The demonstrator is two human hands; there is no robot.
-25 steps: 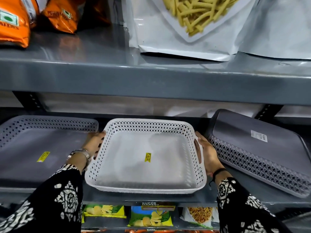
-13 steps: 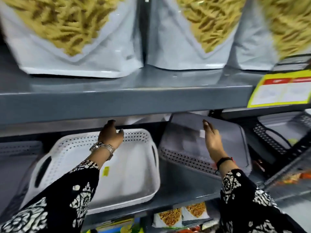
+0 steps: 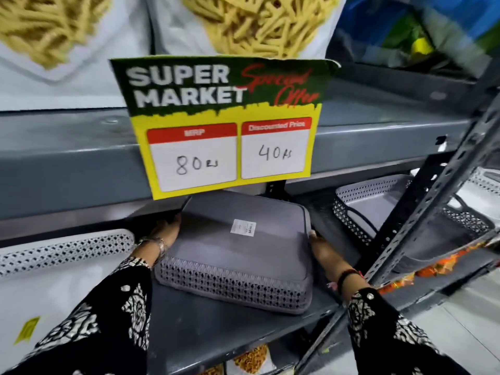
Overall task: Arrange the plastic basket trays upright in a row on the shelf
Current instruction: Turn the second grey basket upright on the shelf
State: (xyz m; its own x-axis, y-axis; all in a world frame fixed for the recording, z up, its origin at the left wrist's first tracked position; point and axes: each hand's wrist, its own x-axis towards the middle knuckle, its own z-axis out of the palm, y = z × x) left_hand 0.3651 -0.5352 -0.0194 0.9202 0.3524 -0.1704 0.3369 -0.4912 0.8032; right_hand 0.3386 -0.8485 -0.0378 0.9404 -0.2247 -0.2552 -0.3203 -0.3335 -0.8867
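A grey plastic basket tray (image 3: 238, 255) leans on the middle shelf (image 3: 216, 326) with its flat underside and a white label facing me. My left hand (image 3: 165, 232) grips its left edge and my right hand (image 3: 323, 253) grips its right edge. A white basket tray (image 3: 62, 266) with a yellow sticker lies tilted to the left. Another grey basket tray (image 3: 384, 209) rests to the right, behind the rack post.
A yellow and green price sign (image 3: 224, 125) hangs from the upper shelf edge (image 3: 67, 161), just above the held tray. A slanted metal rack post (image 3: 433, 212) crosses the right side. Snack bags (image 3: 254, 28) stand on the upper shelf and on the shelf below.
Both hands left the white tray and moved right onto the upside-down grey tray, now holding its two sides. The view shifted right and closer, bringing the price sign in.
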